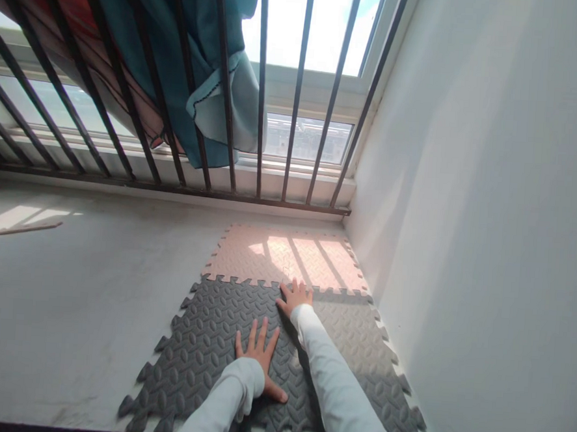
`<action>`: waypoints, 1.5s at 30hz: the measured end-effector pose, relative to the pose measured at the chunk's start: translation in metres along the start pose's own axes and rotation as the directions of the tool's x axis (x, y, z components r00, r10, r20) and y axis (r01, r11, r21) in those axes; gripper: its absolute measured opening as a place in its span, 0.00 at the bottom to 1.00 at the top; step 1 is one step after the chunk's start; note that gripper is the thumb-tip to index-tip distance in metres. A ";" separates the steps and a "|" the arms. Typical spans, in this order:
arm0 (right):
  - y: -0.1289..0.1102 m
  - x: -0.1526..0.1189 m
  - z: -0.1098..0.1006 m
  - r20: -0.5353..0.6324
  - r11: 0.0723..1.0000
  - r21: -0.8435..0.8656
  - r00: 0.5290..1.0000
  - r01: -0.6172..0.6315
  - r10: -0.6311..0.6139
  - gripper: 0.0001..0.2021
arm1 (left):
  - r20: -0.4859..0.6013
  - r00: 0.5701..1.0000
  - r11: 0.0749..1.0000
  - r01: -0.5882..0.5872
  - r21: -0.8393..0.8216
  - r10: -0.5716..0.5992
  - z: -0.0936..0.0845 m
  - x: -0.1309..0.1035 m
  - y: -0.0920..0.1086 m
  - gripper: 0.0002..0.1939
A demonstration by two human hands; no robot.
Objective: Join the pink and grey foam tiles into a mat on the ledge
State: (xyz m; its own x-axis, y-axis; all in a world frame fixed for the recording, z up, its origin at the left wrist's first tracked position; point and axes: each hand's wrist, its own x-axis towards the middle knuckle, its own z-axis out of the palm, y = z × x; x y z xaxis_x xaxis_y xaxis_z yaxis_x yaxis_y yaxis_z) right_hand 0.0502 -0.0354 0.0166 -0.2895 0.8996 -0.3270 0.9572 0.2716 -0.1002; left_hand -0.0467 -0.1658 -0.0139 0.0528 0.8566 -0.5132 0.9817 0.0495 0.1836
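Observation:
A dark grey foam floor mat [207,341] with a raised tread pattern and toothed edges lies on the floor in front of me. My left hand [259,357] rests flat on its middle, fingers spread. Further out, my right hand [296,297] lies with fingers spread at the grey mat's far edge, its fingertips reaching onto a pink foam mat [247,252]. The two mats meet along their toothed edges. Neither hand holds anything. Sunlight and bar shadows fall across the pink mat.
A white wall [491,254] runs along the right side of the mats. Beyond them stands a dark metal railing [241,195], with teal and red cloth [181,53] hanging behind it by a window. On the left, a thin strip [18,229] lies on the grey floor [67,320].

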 end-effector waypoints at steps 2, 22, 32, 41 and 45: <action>-0.008 0.002 0.001 -0.002 0.999 0.021 1.000 -0.030 0.030 0.27 | -0.003 1.000 1.000 -0.003 -0.003 0.003 0.000 -0.001 0.000 0.65; -0.039 0.014 -0.011 0.029 0.995 0.043 0.996 0.087 -0.088 0.33 | 0.018 0.999 0.997 -0.048 -0.058 0.050 -0.007 -0.006 -0.003 0.62; -0.055 -0.004 -0.024 0.039 0.992 0.104 0.997 0.066 -0.070 0.30 | 0.021 0.999 0.998 -0.048 -0.041 0.049 -0.006 -0.005 -0.004 0.61; 0.012 -0.122 0.018 0.068 0.956 0.144 0.966 -0.257 0.250 0.31 | 0.026 1.000 1.000 -0.011 0.006 0.011 -0.015 -0.008 0.002 0.63; 0.032 -0.160 0.038 0.122 0.941 0.067 0.939 -0.332 0.322 0.32 | 0.027 1.000 1.000 -0.014 0.003 0.014 -0.021 -0.011 0.003 0.65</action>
State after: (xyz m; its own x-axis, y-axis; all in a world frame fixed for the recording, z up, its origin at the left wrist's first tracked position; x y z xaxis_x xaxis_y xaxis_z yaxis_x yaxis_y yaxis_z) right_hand 0.1274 -0.1833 0.0299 0.0367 0.8904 -0.4536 0.9966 -0.0660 -0.0489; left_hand -0.0478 -0.1646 0.0102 0.0718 0.8432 -0.5328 0.9815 0.0354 0.1883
